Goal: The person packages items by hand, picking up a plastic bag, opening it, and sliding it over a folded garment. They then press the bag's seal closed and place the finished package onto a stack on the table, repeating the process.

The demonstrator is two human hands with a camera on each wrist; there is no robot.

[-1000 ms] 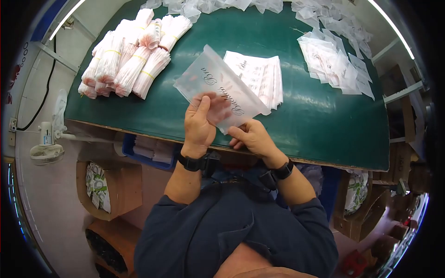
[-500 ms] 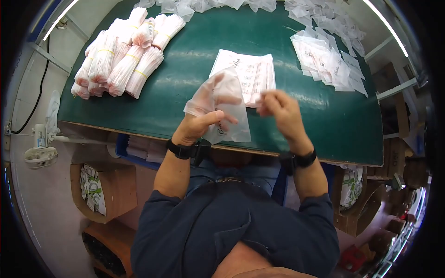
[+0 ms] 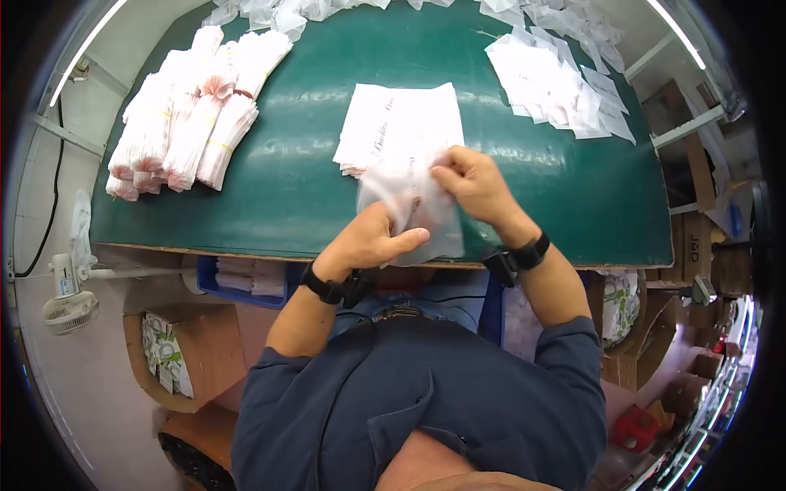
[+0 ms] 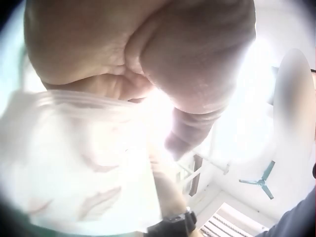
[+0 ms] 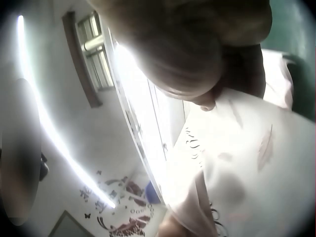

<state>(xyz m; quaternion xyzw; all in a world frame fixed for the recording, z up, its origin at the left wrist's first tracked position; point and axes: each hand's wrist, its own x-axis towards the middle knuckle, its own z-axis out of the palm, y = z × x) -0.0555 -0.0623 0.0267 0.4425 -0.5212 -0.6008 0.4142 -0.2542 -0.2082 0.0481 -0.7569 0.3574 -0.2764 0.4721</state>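
Note:
A frosted plastic bag (image 3: pixel 442 221) with dark lettering and pink feather prints is between both hands, over the table's near edge. My left hand (image 3: pixel 364 239) has its fingers inside the bag's mouth, partly hidden by the film, with the thumb apart outside. In the left wrist view the ridged mouth edge of the bag (image 4: pixel 94 163) crosses those fingers. My right hand (image 3: pixel 479 186) pinches the bag's far right edge between thumb and fingers. Just beyond lies a stack of printed bags (image 3: pixel 409 123), its near part overlapped by the held bag.
Banded bundles of bags (image 3: pixel 184 114) are piled at the left of the green table (image 3: pixel 286 213). Loose printed bags (image 3: pixel 553 82) lie at the right, and more crumpled clear bags (image 3: pixel 565 24) line the back. A fan (image 3: pixel 70 307) and a cardboard box (image 3: pixel 213 352) stand below left.
My left hand has moved right with the bag on its fingers. My right hand, empty half a second ago, has come left and now pinches the bag's edge. The head view has shifted.

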